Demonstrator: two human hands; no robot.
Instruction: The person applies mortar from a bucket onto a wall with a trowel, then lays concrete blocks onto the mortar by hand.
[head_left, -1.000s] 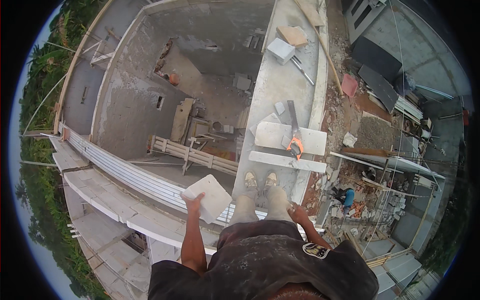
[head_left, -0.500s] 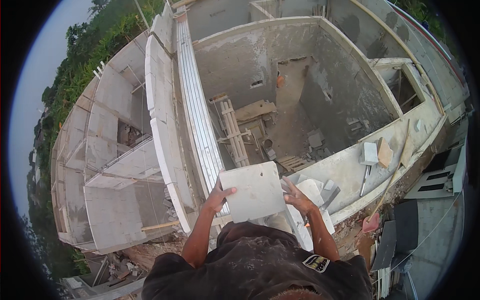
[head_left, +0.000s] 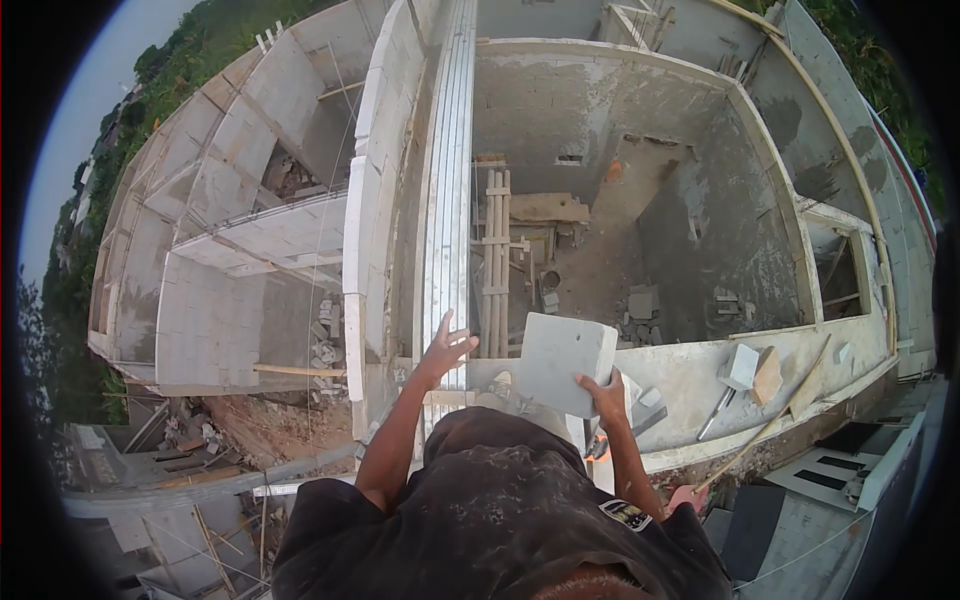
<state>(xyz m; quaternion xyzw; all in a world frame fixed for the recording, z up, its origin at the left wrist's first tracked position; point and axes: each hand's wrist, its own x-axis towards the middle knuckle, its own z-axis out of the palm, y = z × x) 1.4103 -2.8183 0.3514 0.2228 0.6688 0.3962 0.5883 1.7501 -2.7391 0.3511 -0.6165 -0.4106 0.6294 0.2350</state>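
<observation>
My right hand grips a pale grey lightweight block by its right edge, fingers wrapped round its side. The block hangs over the top of the wall in front of me, its broad face turned up. My left hand is off the block, fingers spread, over the near end of long silvery metal profiles. Nothing is in it. Just below my right hand, an object with orange parts shows partly; its kind is unclear. Cut block pieces lie on the wall to its right.
A broad wall top runs right, bearing a white block, a brown piece and a long-handled red shovel. Beyond it drops a deep room with a wooden ladder-like frame. At left stands a raised block wall.
My left hand has let go of the block and moved away, fingers opening. The block has shifted right and tilted, held by my right hand alone. The view has turned left.
</observation>
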